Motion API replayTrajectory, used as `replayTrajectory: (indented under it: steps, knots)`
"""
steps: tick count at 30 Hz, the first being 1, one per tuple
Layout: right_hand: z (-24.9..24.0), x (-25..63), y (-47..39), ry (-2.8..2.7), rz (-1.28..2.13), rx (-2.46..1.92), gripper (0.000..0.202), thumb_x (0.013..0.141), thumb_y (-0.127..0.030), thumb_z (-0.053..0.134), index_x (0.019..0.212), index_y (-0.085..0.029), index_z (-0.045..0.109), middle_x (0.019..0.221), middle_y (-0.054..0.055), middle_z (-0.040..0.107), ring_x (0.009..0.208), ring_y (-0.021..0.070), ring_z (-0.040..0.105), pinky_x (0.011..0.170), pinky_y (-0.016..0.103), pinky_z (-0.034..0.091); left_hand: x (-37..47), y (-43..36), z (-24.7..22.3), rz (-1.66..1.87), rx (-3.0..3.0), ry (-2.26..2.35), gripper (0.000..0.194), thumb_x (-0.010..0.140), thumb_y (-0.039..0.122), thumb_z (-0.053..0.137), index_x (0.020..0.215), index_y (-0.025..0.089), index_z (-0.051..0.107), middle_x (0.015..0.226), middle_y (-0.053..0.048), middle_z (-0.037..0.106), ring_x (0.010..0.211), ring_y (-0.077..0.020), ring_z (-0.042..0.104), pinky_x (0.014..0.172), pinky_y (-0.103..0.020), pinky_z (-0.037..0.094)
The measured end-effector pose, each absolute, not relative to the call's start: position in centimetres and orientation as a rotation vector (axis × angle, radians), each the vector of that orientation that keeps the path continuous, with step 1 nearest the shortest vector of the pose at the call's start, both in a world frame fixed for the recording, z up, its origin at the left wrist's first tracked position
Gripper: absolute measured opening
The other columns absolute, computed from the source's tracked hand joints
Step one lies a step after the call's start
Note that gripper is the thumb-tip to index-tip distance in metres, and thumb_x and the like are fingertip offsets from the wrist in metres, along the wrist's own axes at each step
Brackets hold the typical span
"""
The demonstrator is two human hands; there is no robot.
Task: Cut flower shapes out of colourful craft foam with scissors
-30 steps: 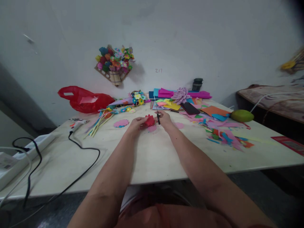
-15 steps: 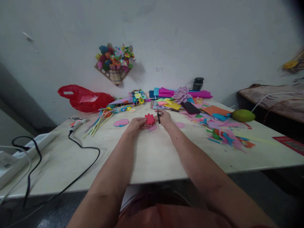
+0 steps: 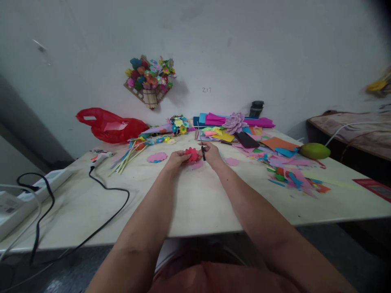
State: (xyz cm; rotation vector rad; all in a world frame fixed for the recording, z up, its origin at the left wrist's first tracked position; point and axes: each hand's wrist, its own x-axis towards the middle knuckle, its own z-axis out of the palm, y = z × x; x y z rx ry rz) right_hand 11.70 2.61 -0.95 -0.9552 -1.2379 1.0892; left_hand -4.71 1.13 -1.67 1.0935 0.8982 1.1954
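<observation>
My left hand (image 3: 177, 159) pinches a red scalloped flower cutout (image 3: 192, 154) by its left side, just above the table. My right hand (image 3: 211, 154) is closed round the black handles of a pair of scissors (image 3: 203, 152), whose thin blades point up and away from me. The red flower lies between the two hands, close to the right fingers; whether these touch it I cannot tell. Beneath the hands lies a pink scalloped piece (image 3: 196, 165). Another pink round piece (image 3: 232, 162) rests right of my right wrist, and a pink and blue scalloped stack (image 3: 157, 157) to the left.
At left are a glue gun (image 3: 100, 158) with a black cord, a power strip (image 3: 50, 183) and a red plastic bag (image 3: 117, 128). Paper scraps (image 3: 293, 177), a dark phone (image 3: 247, 140) and a green-yellow fruit (image 3: 315, 151) are at right. A purple flower (image 3: 235, 123) stands at the back.
The red flower has turned in my left hand and now looks rounder, with more petal edges showing. Both hands stay close together in nearly the same place. The whole view has shifted slightly.
</observation>
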Motion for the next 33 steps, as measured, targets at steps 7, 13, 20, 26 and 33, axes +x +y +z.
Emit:
replayTrajectory:
  steps: [7, 13, 20, 26, 33]
  knots:
    - [-1.4, 11.4, 3.7, -1.166, 1.144, -1.037, 0.031, 0.064, -0.027, 0.08, 0.084, -0.017, 0.059, 0.052, -0.006, 0.056, 0.042, 0.0114, 0.054, 0.044, 0.023, 0.044, -4.9, 1.0, -1.8, 1.303, 1.08, 0.942, 0.02, 0.069, 0.023, 0.082, 0.078, 0.01, 0.071, 0.069, -0.009, 0.072, 0.058, -0.0157, 0.066, 0.057, -0.025, 0.052]
    - [-0.5, 10.8, 4.0, -1.301, 1.161, -1.153, 0.025, 0.07, -0.03, 0.08, 0.076, -0.016, 0.061, 0.047, -0.005, 0.054, 0.036, 0.0113, 0.052, 0.04, 0.023, 0.043, -4.9, 1.4, -2.2, 1.367, 0.962, 0.894, 0.015, 0.074, 0.019, 0.077, 0.082, 0.009, 0.068, 0.073, -0.009, 0.072, 0.061, -0.0156, 0.068, 0.065, -0.027, 0.056]
    - [-1.0, 12.2, 5.8, -1.407, 1.125, -1.192, 0.028, 0.063, -0.032, 0.084, 0.073, -0.016, 0.064, 0.041, -0.006, 0.051, 0.033, 0.0104, 0.048, 0.035, 0.022, 0.042, -4.9, 2.5, -1.6, 1.193, 0.958, 0.997, 0.006, 0.078, 0.012, 0.072, 0.078, 0.009, 0.068, 0.069, -0.011, 0.071, 0.058, -0.0172, 0.068, 0.059, -0.027, 0.056]
    - [-1.8, 14.4, 5.7, -1.417, 1.154, -1.136, 0.024, 0.065, -0.026, 0.081, 0.075, -0.016, 0.062, 0.043, -0.007, 0.05, 0.031, 0.0067, 0.043, 0.032, 0.018, 0.037, -5.0, 2.3, -1.4, 1.195, 0.996, 0.982, 0.002, 0.077, 0.009, 0.071, 0.075, 0.008, 0.07, 0.071, -0.012, 0.072, 0.061, -0.0177, 0.069, 0.063, -0.027, 0.057]
    - [-0.9, 16.2, 3.8, -1.573, 1.255, -1.066, 0.024, 0.075, -0.034, 0.072, 0.081, -0.013, 0.063, 0.054, -0.002, 0.059, 0.038, 0.0069, 0.05, 0.03, 0.015, 0.023, -5.4, 1.7, -1.7, 1.237, 1.0, 0.901, 0.006, 0.077, 0.013, 0.073, 0.078, 0.007, 0.071, 0.073, -0.013, 0.072, 0.062, -0.0195, 0.07, 0.061, -0.028, 0.058]
